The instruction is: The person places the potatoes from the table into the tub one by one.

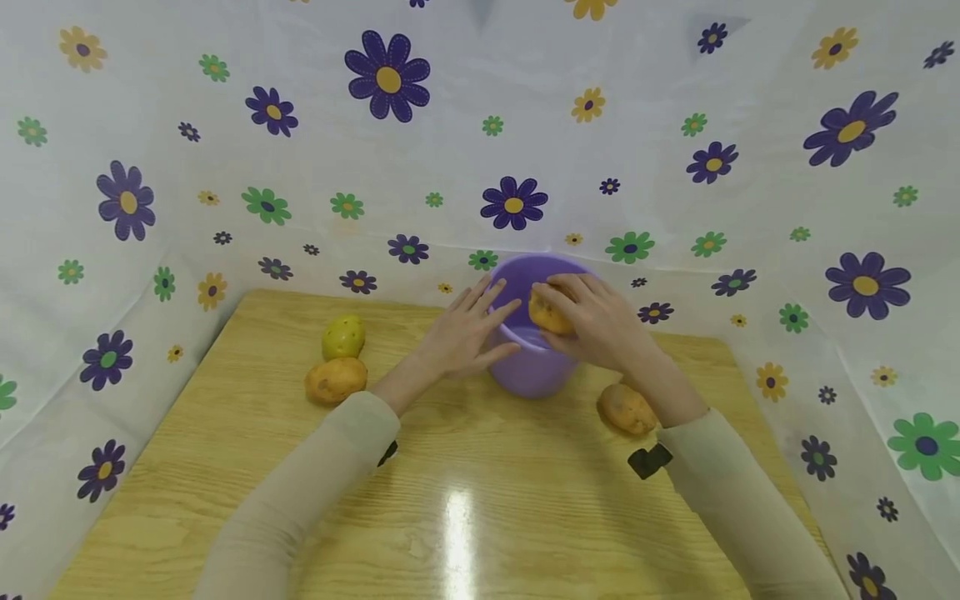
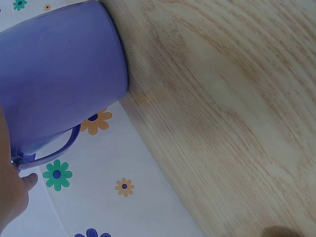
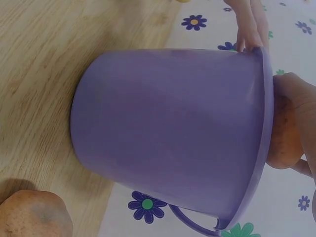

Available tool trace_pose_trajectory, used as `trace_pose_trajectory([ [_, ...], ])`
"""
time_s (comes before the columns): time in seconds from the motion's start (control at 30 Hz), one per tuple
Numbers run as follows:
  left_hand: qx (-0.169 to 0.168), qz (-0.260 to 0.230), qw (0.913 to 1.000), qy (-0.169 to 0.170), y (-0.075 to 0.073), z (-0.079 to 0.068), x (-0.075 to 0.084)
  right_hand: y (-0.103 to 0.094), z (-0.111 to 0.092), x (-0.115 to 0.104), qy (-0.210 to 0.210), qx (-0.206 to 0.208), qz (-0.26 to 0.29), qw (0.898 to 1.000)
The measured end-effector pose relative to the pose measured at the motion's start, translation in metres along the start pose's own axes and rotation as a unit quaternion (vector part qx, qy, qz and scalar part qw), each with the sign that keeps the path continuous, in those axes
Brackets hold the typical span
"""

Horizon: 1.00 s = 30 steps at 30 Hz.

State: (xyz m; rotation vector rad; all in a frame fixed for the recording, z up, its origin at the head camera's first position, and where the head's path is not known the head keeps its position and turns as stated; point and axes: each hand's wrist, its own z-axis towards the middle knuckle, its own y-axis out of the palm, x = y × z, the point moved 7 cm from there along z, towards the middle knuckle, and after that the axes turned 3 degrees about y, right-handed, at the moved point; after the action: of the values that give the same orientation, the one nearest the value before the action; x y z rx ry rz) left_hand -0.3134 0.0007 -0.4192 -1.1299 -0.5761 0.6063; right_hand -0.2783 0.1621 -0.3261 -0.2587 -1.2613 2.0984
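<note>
A purple bucket [image 1: 532, 367] stands upright toward the back of the table. My right hand [image 1: 600, 321] grips a potato [image 1: 550, 310] at the bucket's mouth; the right wrist view shows this potato [image 3: 285, 136] just beyond the rim. My left hand [image 1: 468, 333] rests at the left side of the rim with its fingers spread and fairly straight. In the left wrist view, a bit of that hand [image 2: 12, 192] shows near the bucket's handle [image 2: 54, 153]. The bucket's inside is mostly hidden.
Another potato [image 1: 627, 408] lies right of the bucket, by my right forearm. At the left of the wooden table [image 1: 420, 517] lie a potato [image 1: 337, 381] and a yellow-green fruit [image 1: 344, 337]. A flower-print sheet [image 1: 450, 150] hangs behind and along the sides.
</note>
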Motion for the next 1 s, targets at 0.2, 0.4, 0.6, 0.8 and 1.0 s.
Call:
trace_pose_trajectory([
  [0.2, 0.002, 0.009, 0.9999, 0.003, -0.001, 0.003, 0.0, 0.007, 0.004, 0.009, 0.025, -0.033, 0.006, 0.999],
  [0.4, -0.015, 0.002, 0.9999, -0.007, 0.001, 0.002, 0.0, 0.013, 0.007, 0.013, 0.04, -0.062, 0.004, 0.997],
  [0.6, -0.022, -0.008, 0.9996, -0.014, 0.002, 0.001, -0.001, 0.024, 0.011, 0.019, 0.066, -0.105, 0.012, 0.992],
  [0.8, -0.019, -0.011, 0.9997, -0.012, 0.001, 0.001, -0.001, 0.038, 0.012, 0.024, 0.094, -0.158, 0.012, 0.983],
  [1.0, -0.017, -0.007, 0.9998, -0.011, 0.001, 0.001, 0.0, 0.049, 0.012, 0.027, 0.111, -0.191, 0.006, 0.975],
])
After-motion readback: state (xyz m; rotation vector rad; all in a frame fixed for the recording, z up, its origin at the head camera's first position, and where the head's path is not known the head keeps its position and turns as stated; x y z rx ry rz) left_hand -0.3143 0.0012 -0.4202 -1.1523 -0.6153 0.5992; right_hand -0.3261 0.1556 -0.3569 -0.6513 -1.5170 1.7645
